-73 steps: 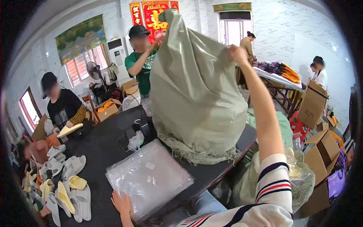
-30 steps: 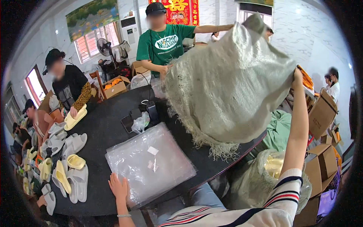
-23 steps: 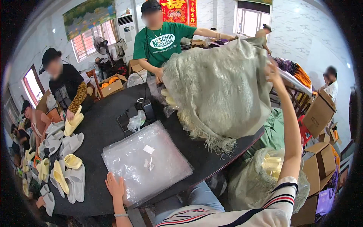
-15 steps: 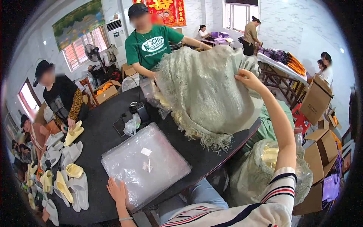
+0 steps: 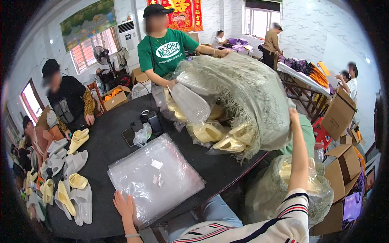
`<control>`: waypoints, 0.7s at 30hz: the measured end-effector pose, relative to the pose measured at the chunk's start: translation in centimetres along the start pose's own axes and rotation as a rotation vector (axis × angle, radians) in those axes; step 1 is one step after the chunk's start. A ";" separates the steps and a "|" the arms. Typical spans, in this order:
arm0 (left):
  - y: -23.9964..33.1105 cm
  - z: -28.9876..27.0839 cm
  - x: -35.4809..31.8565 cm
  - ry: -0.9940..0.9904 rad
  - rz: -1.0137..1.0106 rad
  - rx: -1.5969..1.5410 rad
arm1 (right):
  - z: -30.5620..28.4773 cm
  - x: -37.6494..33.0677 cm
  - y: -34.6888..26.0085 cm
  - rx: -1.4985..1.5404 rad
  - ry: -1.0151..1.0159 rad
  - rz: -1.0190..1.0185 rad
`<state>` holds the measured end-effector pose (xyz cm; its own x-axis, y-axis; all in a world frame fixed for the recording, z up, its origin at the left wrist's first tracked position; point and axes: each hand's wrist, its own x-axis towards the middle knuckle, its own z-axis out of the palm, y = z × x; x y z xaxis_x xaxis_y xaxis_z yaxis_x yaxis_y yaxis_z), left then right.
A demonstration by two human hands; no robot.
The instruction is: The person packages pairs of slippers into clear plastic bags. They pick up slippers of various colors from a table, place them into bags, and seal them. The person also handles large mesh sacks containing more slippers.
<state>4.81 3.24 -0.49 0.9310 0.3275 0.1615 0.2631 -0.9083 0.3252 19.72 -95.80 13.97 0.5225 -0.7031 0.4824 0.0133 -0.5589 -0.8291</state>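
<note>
Fingers spread, my left hand (image 5: 125, 205) rests at the near-left edge of a stack of clear plastic bags (image 5: 152, 180) and holds nothing. My right hand (image 5: 293, 115) grips the right side of a greyish-green woven sack (image 5: 263, 97); some of its fingertips are hidden. From the sack's frayed mouth, pale yellow slippers (image 5: 231, 142) in clear bags spill onto the black tabletop (image 5: 117, 137). Across the table, a person in a green T-shirt (image 5: 164, 52) has one hand on the sack's top and the other beside a grey slipper sole (image 5: 190, 103).
Yellow and grey slippers (image 5: 81, 200) lie along the table's left side, near a person in black (image 5: 69, 97). A phone (image 5: 128, 137) and a small crumpled bag (image 5: 142, 135) lie beyond the stack. Another filled sack (image 5: 263, 194) and cardboard boxes (image 5: 342, 166) stand at right.
The sack has tipped and its mouth has lifted, uncovering bagged slippers. My right hand has moved right and down with the sack's side. My left hand has stayed in place.
</note>
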 end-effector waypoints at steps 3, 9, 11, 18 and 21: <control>-1.0 -0.7 -0.2 0.038 -0.015 0.037 | 5.7 -1.4 1.8 -0.353 -0.090 -0.180; -0.2 -1.4 -0.1 0.018 -0.027 0.055 | 7.6 -3.9 -5.4 -0.095 0.009 -0.181; 0.2 -1.0 -0.1 0.025 -0.011 0.049 | 6.1 -5.5 -8.1 0.040 0.109 -0.234; -1.4 -1.2 -0.4 0.043 -0.013 0.085 | 6.0 -24.6 -17.7 -0.215 -0.159 -0.556; -1.6 -1.0 0.0 0.042 0.013 0.089 | 6.4 -24.1 -13.4 -0.234 -0.237 -0.400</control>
<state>4.11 4.97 -0.04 0.9234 0.3244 0.2050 0.2741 -0.9314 0.2394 12.42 -68.56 11.68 0.6944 -0.3106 0.6491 0.0749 -0.8659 -0.4945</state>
